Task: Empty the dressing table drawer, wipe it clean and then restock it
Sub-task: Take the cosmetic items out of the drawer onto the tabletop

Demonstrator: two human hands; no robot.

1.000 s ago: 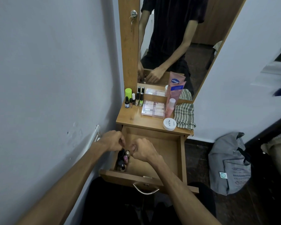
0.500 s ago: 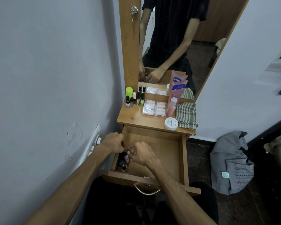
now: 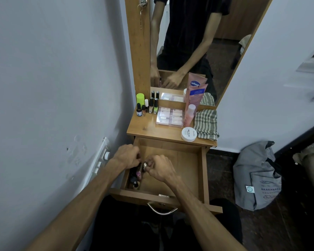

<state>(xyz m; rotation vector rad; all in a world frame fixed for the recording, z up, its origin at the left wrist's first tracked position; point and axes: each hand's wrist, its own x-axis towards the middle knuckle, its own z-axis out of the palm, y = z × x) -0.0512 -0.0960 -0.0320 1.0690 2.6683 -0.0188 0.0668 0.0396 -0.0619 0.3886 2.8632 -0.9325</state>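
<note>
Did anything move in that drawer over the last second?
Barely. Both hands stay at the drawer's left side; the right hand keeps pinching a small bottle, the left hand stays among the bottles. Items on top are unmoved.

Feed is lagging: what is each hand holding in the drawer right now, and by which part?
The right hand pinches a small bottle by its round cap. The left hand is curled over the bottles at the drawer's left wall; its hold is hidden.
</note>
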